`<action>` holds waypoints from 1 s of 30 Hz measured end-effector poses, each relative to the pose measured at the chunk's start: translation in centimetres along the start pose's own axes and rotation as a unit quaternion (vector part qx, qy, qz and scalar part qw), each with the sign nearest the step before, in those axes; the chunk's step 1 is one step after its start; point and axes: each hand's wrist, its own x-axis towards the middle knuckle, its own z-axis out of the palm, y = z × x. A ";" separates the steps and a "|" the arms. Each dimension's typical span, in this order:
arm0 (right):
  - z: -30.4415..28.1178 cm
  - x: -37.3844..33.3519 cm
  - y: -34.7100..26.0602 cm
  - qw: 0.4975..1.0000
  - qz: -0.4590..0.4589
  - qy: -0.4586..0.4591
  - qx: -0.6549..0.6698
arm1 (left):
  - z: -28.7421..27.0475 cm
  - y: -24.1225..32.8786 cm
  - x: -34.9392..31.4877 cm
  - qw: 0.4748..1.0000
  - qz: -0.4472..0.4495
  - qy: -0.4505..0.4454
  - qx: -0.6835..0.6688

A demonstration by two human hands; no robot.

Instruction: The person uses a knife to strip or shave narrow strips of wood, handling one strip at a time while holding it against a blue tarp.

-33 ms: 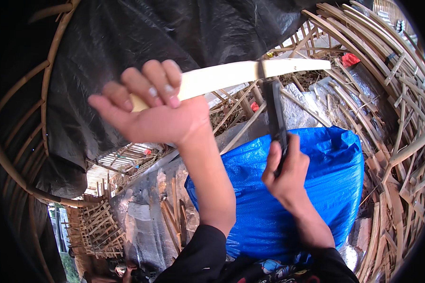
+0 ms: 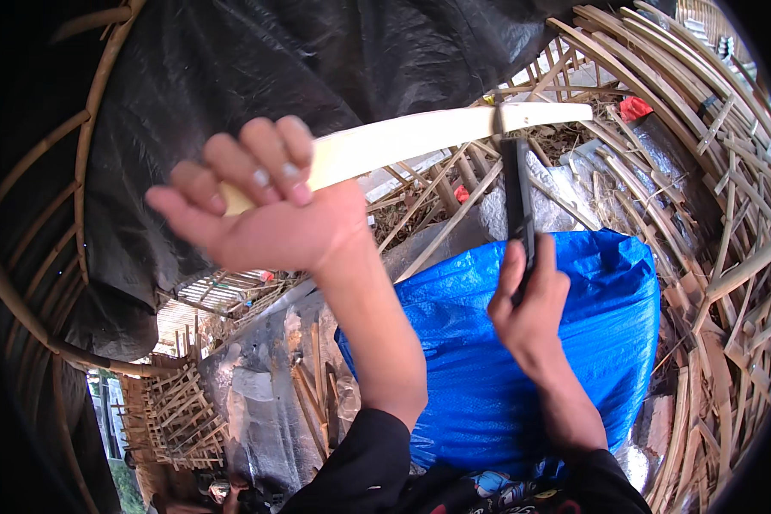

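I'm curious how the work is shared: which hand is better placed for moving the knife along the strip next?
Probably the right hand: it grips the knife, whose blade crosses the strip in this view. The left hand is busy holding the strip toward its left end.

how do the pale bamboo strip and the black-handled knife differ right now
The pale bamboo strip is cream-coloured, while the black-handled knife is dark. The strip looks longer in this view than the knife. The strip runs sideways in the left hand; the knife points up the picture, crossing the strip, in the right hand. Both are long and narrow.
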 end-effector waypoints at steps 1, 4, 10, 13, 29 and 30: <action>-0.6 1.2 0.5 1.000 0.029 0.006 0.004 | 0.2 1.0 0.3 1.000 0.019 -0.012 0.019; -1.6 2.2 0.8 0.998 0.055 0.015 0.028 | 0.3 1.8 0.5 0.997 0.046 -0.046 0.044; -2.4 0.5 -1.4 0.982 -0.099 -0.099 0.129 | 1.7 -0.1 -0.7 0.990 -0.038 -0.135 0.023; -2.7 -0.4 -2.2 0.976 -0.083 -0.128 0.155 | 1.7 0.5 -0.4 0.984 -0.056 -0.169 0.019; -3.1 1.5 -1.1 0.967 0.071 -0.188 0.156 | 0.0 0.8 0.2 0.960 -0.140 -0.239 0.035; -2.7 1.9 -0.6 0.971 0.105 -0.171 0.127 | -0.3 0.6 0.4 0.958 -0.162 -0.235 0.002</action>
